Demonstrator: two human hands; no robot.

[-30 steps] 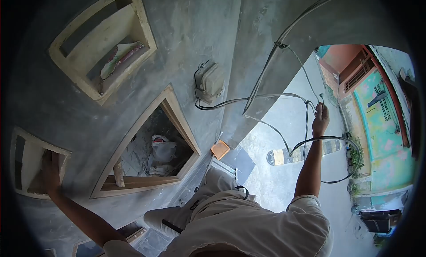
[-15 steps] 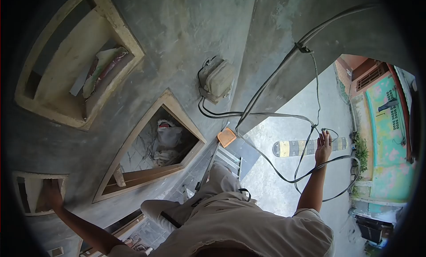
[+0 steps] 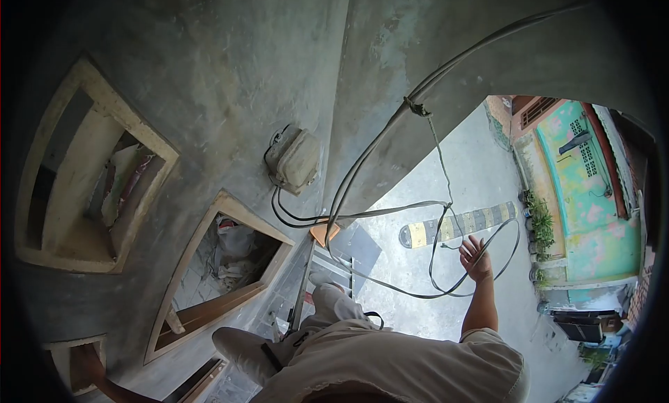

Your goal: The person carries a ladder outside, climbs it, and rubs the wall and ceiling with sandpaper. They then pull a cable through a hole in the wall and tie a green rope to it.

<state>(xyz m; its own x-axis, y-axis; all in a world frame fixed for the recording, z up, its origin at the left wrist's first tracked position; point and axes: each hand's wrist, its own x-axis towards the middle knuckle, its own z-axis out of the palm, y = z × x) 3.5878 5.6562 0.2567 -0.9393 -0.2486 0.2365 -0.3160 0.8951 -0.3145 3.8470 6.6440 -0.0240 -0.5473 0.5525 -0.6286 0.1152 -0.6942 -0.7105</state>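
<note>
Grey wall [image 3: 230, 75], cable [image 3: 380, 212] beside right hand [image 3: 477, 261]

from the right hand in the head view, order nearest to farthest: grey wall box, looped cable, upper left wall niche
Nearest to the right hand first:
1. looped cable, close beside the hand
2. grey wall box, on the wall to its left
3. upper left wall niche, toward the view's left edge
</note>
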